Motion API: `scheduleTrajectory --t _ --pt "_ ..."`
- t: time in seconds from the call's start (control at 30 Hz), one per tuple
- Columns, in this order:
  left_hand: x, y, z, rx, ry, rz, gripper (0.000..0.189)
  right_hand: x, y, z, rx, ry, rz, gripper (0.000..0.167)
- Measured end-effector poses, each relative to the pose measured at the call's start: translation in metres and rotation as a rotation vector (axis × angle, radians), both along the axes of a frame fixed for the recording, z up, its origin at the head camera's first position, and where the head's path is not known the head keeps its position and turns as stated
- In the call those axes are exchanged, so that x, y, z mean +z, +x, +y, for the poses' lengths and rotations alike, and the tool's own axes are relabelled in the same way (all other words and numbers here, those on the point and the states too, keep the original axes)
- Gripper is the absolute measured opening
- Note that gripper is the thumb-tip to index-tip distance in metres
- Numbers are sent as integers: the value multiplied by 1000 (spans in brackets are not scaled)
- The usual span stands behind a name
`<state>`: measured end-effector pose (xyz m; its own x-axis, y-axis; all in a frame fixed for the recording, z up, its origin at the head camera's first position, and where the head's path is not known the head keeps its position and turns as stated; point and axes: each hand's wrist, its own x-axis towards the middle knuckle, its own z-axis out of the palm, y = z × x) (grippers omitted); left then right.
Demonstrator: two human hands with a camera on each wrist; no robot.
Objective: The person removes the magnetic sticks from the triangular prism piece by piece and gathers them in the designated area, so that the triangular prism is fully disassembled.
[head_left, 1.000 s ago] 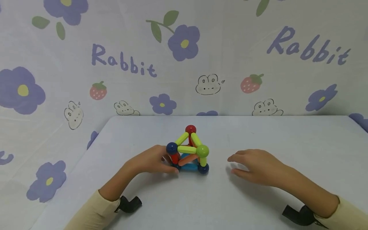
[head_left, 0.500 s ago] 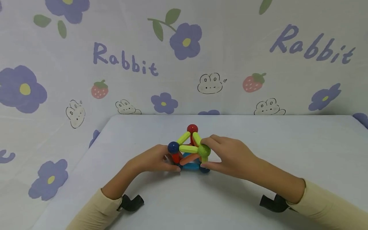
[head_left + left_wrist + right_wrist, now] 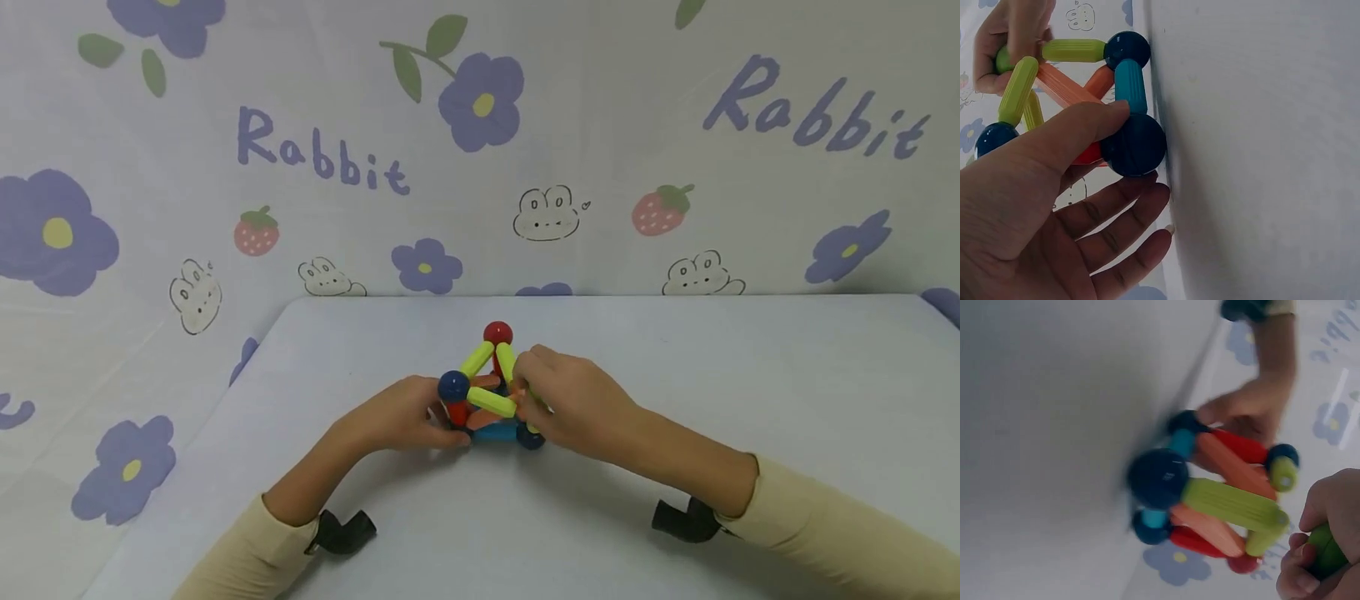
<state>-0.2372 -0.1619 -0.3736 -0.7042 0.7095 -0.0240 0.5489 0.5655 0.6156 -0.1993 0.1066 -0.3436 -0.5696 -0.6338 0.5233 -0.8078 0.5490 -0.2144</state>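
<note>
A magnetic ball-and-rod frame (image 3: 492,402) stands on the white table, with blue rods at its base and yellow-green rods on top. My left hand (image 3: 397,417) holds its lower left corner, thumb on a dark blue ball (image 3: 1135,145) in the left wrist view. My right hand (image 3: 581,404) grips a green ball (image 3: 1327,553), which the fingers partly cover. In the right wrist view that ball is apart from the free end of an upright yellow-green rod (image 3: 1235,503). A red ball (image 3: 498,334) tops the far corner; another dark blue ball (image 3: 453,386) sits at the upper left.
The white table (image 3: 750,375) ends at a cloth backdrop (image 3: 600,125) printed with flowers, rabbits and strawberries. Black curved wrist pieces (image 3: 343,532) hang at both sleeves.
My right hand came in from the right, took hold of the green ball and pulled it off the rods. The front top rod now slopes down to the right. My left hand stays at its corner.
</note>
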Motion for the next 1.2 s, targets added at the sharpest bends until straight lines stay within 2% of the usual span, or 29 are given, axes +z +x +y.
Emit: scheduleTrajectory --t 0.07,0.17,0.37,0.5,0.7,0.93,1.07,1.2 --pt "0 0 0 -6 5 14 70 5 -1 3 -25 -23 4 27" --pt "-1 -1 0 1 3 20 70 12 -5 9 -47 -53 -47 26" --pt "-2 -1 -1 37 -14 -19 68 14 -19 22 -3 -100 -297 32" --pt "-3 -1 -1 63 -22 -52 62 10 -31 30 42 -155 -399 33" --pt "-4 -2 -2 46 -13 -45 65 6 -51 38 59 -258 -404 34" --pt "-6 -4 -3 30 -12 -34 71 2 -77 46 -15 -272 -445 37" --pt "-5 -4 -3 37 -11 -44 68 7 -95 50 -53 -291 -509 42" --pt "-5 -4 -3 47 -14 -54 60 16 -117 55 -106 -309 -524 38"
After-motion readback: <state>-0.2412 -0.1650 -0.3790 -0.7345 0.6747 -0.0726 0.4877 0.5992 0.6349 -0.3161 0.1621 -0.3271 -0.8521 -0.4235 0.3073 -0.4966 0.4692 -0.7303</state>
